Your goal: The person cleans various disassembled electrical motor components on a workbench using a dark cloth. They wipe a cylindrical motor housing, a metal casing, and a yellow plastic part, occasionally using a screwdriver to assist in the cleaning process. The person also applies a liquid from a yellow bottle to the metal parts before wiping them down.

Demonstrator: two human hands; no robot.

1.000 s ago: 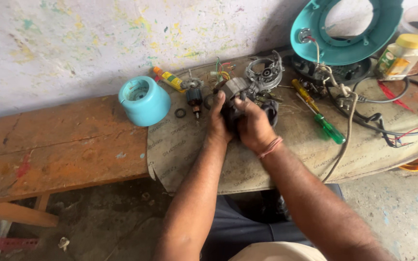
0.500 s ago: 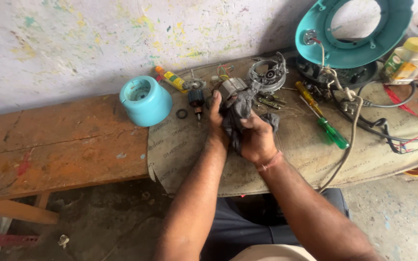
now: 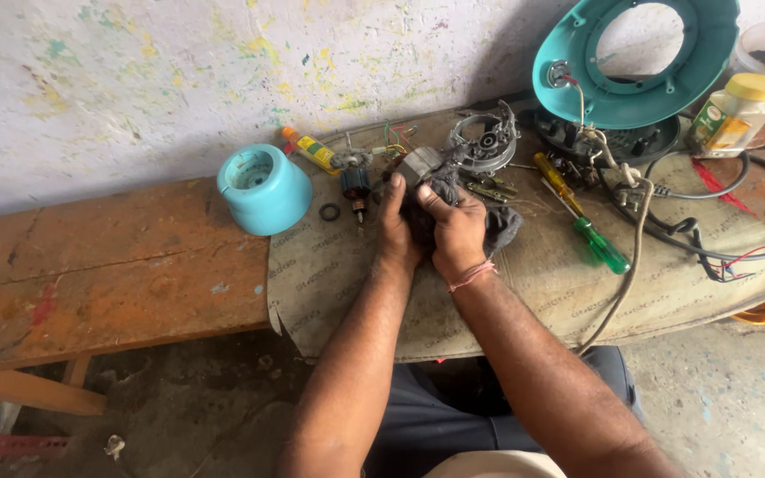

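Observation:
My left hand (image 3: 396, 221) and my right hand (image 3: 455, 228) are pressed together over the mat, both closed around a grey metal motor part (image 3: 420, 165) wrapped in a dark grey cloth (image 3: 499, 227). The cloth hangs out to the right of my right hand. The motor part's top sticks out above my fingers. A red thread is tied round my right wrist. A small motor rotor (image 3: 356, 186) and a black rubber ring (image 3: 330, 212) lie just left of my left hand.
A worn beige mat (image 3: 524, 292) covers the wooden bench (image 3: 108, 265). On it: a teal cap (image 3: 264, 189), a round metal motor frame (image 3: 486, 140), a green-handled screwdriver (image 3: 597, 242), a yellow-handled one (image 3: 552, 174), a teal ring housing (image 3: 635, 62), black cables (image 3: 710, 239), a yellow-lidded jar (image 3: 735, 111).
My hands have turned the wrapped motor part a little and shifted slightly; the cloth now hangs more to the right. Everything else on the bench stays put.

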